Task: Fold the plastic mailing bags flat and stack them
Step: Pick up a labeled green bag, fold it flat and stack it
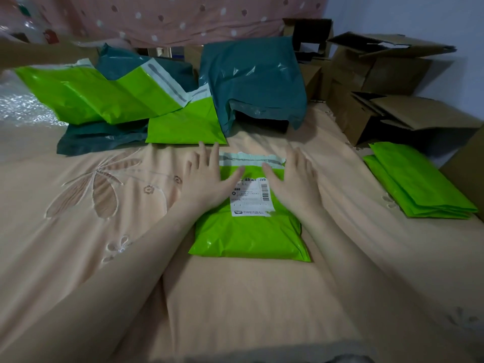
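Peach bedsheet fills the foreground. On it lies a green bag with a label; left hand and right hand press it, fingers flat and spread. Right, folded green stack. Beyond, unfolded bags, boxes.

I see a lime-green mailing bag lying flat on the bed, label up; folded green bags are stacked at right, unfolded green and teal bags heaped behind.
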`<state>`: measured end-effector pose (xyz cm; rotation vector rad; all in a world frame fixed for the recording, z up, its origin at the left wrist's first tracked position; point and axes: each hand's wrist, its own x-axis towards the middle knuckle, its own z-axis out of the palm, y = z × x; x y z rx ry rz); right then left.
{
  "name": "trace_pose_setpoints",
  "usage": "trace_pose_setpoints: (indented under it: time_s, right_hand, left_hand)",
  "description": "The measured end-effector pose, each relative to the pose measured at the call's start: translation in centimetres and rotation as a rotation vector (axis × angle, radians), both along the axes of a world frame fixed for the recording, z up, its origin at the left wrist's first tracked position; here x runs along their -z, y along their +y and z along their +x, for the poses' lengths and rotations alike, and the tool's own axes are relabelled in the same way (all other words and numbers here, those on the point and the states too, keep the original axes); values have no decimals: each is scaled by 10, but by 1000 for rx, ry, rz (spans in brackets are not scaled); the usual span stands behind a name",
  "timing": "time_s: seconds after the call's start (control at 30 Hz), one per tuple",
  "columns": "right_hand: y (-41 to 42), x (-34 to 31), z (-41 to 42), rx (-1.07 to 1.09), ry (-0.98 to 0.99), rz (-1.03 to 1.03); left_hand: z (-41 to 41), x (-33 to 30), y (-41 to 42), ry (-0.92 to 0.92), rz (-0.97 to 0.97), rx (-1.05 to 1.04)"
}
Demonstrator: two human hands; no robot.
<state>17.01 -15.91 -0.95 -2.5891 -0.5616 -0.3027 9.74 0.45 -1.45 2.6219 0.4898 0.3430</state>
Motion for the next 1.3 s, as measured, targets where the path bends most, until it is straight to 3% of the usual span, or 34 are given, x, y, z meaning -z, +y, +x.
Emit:
trace_pose_setpoints:
  time_s: [0.07, 0.13, 0.23, 0.33, 0.5, 0.7, 0.93, 1.1, 1.3]
  right_hand:
    - [-13, -6, -3, 44, -83, 138]
    - [-26, -12, -7, 72, 59, 228]
    - [-39, -15, -16, 72, 269, 208]
    - [-38, -15, -27, 62, 327, 215]
    - [-27, -17, -29, 149, 441, 339]
    - [-32, -25, -26, 171, 635, 596]
    - [-32, -33, -26, 121, 700, 822]
    - [-23, -38, -22, 70, 673, 995]
    - [-24, -36, -17, -26, 679, 1063]
  left_hand:
    - [-10, -8, 3, -173, -127, -81]
    - [-21, -14, 9, -267, -198, -165]
    - [-36, -21, 15, -148, -261, -176]
    - [-45, -21, 15, -22, -343, -153]
    - [-46, -23, 23, -10, -634, -173]
    - [-52, -25, 21, -72, -784, -100]
    - [-46, -30, 17, -225, -1190, -110]
    - [-37, -41, 12, -314, -1292, -43]
    - [-24, -42, 9, -384, -1365, -51]
